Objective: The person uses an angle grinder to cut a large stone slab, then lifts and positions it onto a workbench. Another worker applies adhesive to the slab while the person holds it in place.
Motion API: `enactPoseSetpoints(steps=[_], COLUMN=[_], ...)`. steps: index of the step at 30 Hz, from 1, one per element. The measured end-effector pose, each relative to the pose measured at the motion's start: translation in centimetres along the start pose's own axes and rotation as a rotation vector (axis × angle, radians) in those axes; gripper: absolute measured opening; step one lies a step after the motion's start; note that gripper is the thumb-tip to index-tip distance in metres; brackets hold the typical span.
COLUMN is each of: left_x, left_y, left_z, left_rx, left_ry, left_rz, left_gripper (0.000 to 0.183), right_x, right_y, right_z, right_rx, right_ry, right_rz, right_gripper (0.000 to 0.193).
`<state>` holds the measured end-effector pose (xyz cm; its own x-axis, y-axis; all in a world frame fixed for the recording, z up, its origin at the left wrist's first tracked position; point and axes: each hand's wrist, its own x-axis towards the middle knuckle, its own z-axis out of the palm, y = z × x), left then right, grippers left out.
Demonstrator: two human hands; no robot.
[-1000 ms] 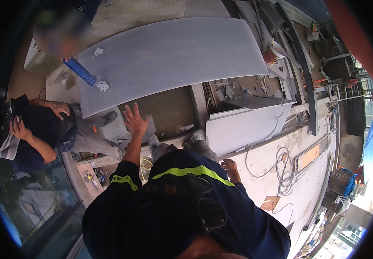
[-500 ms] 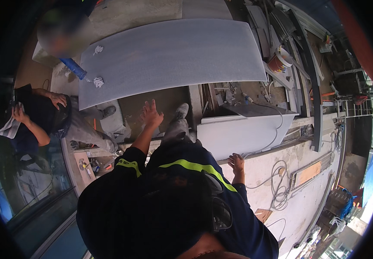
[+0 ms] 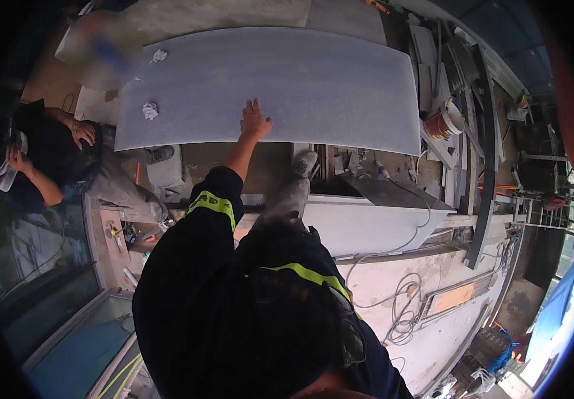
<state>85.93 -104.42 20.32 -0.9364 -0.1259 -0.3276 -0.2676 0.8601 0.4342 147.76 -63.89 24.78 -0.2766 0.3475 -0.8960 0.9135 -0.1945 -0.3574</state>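
Observation:
My left hand [image 3: 255,121] reaches forward over the near edge of a large grey sheet panel [image 3: 327,86]. Its fingers are extended and nothing is held; whether the palm presses on the surface cannot be told. Two crumpled white wads [image 3: 150,110] lie toward the panel's left end. Out of sight is my right hand, with its arm hidden by my dark jacket. My dusty shoe [image 3: 304,162] stands close to the panel's near edge.
Left, a person's hand [image 3: 83,133] rests by their leg; another blurred person is at the far left corner. A white panel [image 3: 367,226] leans near my feet. A bucket [image 3: 444,121], long metal profiles [image 3: 482,199] and a coiled cable [image 3: 403,319] lie right.
My left hand has moved forward and right, from before the panel to over it. My right hand has gone out of view. The head view has shifted slightly.

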Motion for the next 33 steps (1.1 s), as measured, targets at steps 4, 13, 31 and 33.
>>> enactPoseSetpoints(steps=[4,13,31,33], left_x=[5.9,18.8,23.8,23.9], left_y=[4.5,9.9,9.4,9.4], left_z=[-1.0,0.8,0.1,0.2], left_rx=[0.036,0.231,0.263,0.248], left_ry=[-0.053,-0.137,-0.235,-0.229], left_rz=[-0.028,-0.148,-0.157,-0.153], left_gripper=[0.102,0.116,0.108,0.108], right_x=[1.5,10.4,19.5,19.7], right_y=[-5.4,-26.4,-50.8,-50.0], right_z=[-2.2,-3.6,6.2,6.4], right_rx=[-0.040,-0.089,-0.286,-0.378], right_ry=[0.058,0.016,-0.203,-0.179], right_rz=[0.056,-0.001,-0.071,-0.008], right_gripper=[0.048,0.043,0.039,0.039])
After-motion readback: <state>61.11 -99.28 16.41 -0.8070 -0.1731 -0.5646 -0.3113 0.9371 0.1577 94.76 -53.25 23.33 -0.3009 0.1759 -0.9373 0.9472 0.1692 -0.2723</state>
